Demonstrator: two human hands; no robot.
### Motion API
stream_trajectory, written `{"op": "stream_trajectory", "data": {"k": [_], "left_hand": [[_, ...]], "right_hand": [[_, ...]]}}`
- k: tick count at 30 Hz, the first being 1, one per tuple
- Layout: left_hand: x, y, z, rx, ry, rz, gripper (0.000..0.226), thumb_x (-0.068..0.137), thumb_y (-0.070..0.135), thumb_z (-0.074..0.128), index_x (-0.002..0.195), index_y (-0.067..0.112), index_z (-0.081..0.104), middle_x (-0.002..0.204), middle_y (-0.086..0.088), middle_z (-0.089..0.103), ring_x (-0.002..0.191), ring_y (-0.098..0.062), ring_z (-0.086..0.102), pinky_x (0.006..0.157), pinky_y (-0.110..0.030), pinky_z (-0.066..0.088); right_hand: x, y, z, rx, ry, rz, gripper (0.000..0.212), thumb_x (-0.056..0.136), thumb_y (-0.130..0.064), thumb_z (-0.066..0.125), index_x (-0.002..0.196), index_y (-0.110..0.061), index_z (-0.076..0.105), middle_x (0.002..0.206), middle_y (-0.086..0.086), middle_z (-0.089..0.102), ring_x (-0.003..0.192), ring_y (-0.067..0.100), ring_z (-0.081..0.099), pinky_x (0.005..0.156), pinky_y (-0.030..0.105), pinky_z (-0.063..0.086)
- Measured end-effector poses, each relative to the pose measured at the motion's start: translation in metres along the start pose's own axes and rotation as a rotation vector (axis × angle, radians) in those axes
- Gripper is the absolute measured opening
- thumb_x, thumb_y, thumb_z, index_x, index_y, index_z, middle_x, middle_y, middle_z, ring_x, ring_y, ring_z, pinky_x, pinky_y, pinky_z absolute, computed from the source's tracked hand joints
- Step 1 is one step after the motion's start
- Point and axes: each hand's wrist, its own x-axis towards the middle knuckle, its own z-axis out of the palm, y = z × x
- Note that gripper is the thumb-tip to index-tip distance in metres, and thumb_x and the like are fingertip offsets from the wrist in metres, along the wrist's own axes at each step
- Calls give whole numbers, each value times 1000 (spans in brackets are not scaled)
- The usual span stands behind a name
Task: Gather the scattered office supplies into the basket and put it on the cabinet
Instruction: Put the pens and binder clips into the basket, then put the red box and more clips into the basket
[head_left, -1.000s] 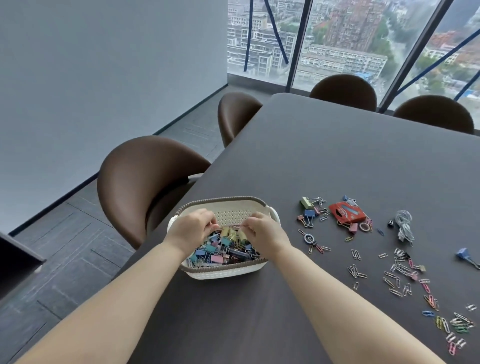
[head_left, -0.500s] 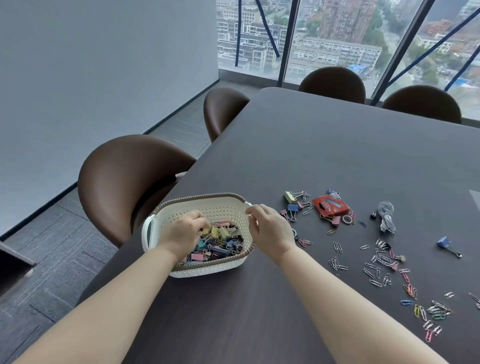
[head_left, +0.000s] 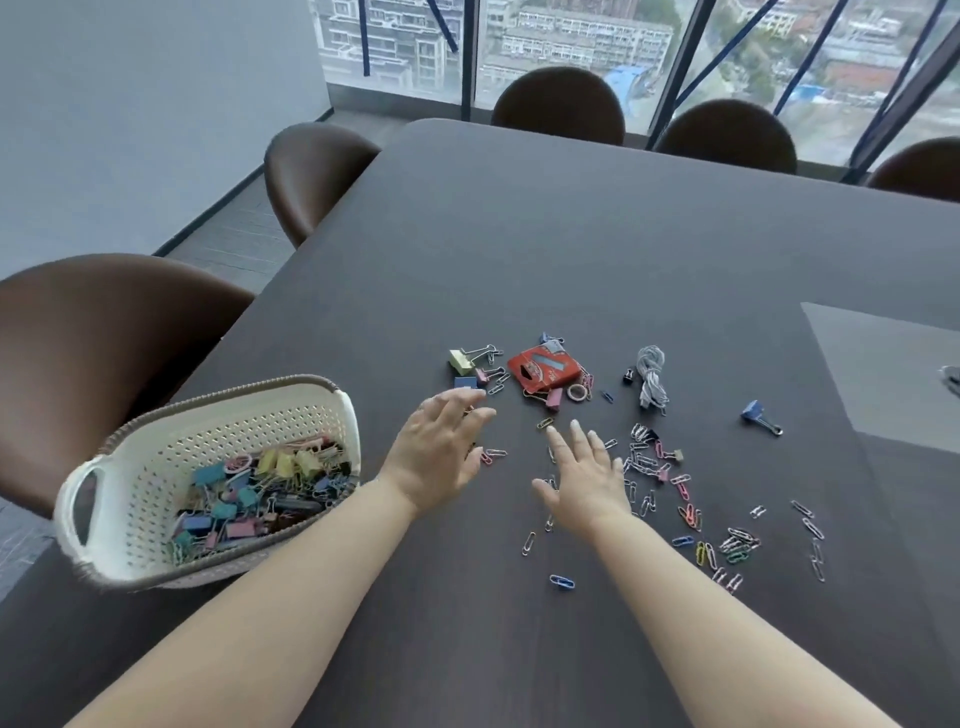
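A white perforated basket (head_left: 156, 457) with a brown rim stands at the table's left edge, holding several coloured binder clips (head_left: 260, 493). My left hand (head_left: 436, 452) hovers flat with fingers spread, right of the basket, near loose binder clips (head_left: 470, 366). My right hand (head_left: 584, 475) is also spread and empty, over scattered paper clips (head_left: 654, 467). Beyond the hands lie a red packet (head_left: 543, 366), a coiled white cable (head_left: 652, 376) and a lone blue binder clip (head_left: 756, 413).
The dark table (head_left: 571, 234) stretches ahead. Brown chairs stand at the left (head_left: 104, 332) and along the far edge (head_left: 558, 104) before tall windows. A grey sheet (head_left: 883, 369) lies at the right. More paper clips (head_left: 737, 545) are strewn toward the near right.
Both hands have come out of the basket and moved right, fingers now spread over the scattered clips. The view has swung right, leaving the basket at the left.
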Motion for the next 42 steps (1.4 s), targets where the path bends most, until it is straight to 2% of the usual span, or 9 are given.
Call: {"op": "stream_trajectory", "data": {"k": [2, 4, 8, 19, 23, 26, 32, 36, 42], "left_hand": [[14, 6, 19, 60, -171, -100, 60, 72, 29, 70, 126, 13, 47, 135, -13, 46, 126, -30, 42, 106, -40, 33], [26, 3, 38, 100, -328, -226, 68, 86, 36, 56, 143, 13, 25, 153, -10, 14, 142, -26, 12, 115, -40, 11], [63, -14, 61, 156, -482, -422, 71, 92, 40, 44, 147, 18, 4, 155, -10, -9, 142, -27, -11, 115, -43, 3], [130, -65, 99, 136, -545, -564, 76, 88, 53, 45, 146, 19, 10, 154, -9, 9, 139, -31, 9, 111, -43, 20], [123, -66, 97, 203, -456, -516, 61, 89, 48, 48, 139, 19, 29, 136, -8, 36, 120, -29, 35, 94, -38, 39], [118, -60, 91, 188, -471, -521, 54, 89, 45, 50, 134, 19, 34, 128, -8, 39, 113, -28, 40, 87, -38, 42], [104, -48, 84, 185, -570, -457, 46, 90, 40, 43, 135, 36, 32, 122, -8, 37, 109, -27, 39, 86, -36, 41], [95, -39, 86, 202, -546, -435, 36, 91, 42, 45, 121, 21, 44, 121, -9, 37, 108, -29, 38, 87, -37, 41], [91, -27, 88, 228, -622, -433, 23, 95, 19, 42, 118, 15, 43, 125, -11, 35, 110, -30, 36, 80, -34, 42]], "right_hand": [[8, 18, 0, 8, -31, 22, 68, 93, -44, 41, 147, -31, 0, 157, -1, -10, 145, 22, -8, 116, 49, 4], [21, 31, -1, 22, -38, 24, 67, 94, -40, 42, 147, -29, 3, 158, 0, -6, 145, 22, -5, 117, 47, 6], [59, 39, -12, 74, -1, -36, 63, 94, -32, 44, 147, -23, 11, 157, 2, 5, 144, 22, 7, 117, 43, 14], [176, 21, -31, -34, -31, -138, 73, 86, -21, 50, 145, -32, 8, 157, -6, -7, 144, 27, -6, 115, 50, 13], [180, 21, -36, -55, -38, -136, 75, 80, -23, 56, 143, -33, 16, 155, -7, 7, 135, 32, 18, 104, 43, 35], [171, 18, -42, -155, 5, -119, 69, 78, -24, 60, 138, -30, 29, 146, 0, 26, 127, 32, 28, 100, 40, 34], [132, 32, -27, -71, -96, -110, 83, 74, -34, 67, 141, -18, 22, 157, -2, 1, 144, 26, -4, 115, 50, 15], [107, 42, -20, 7, -75, -77, 77, 65, -42, 73, 125, -14, 33, 134, 5, 36, 134, 27, 26, 107, 44, 32], [86, 56, -15, 111, -27, -24, 75, 70, -48, 71, 127, -17, 33, 123, 5, 41, 115, 26, 38, 98, 37, 40]]}}
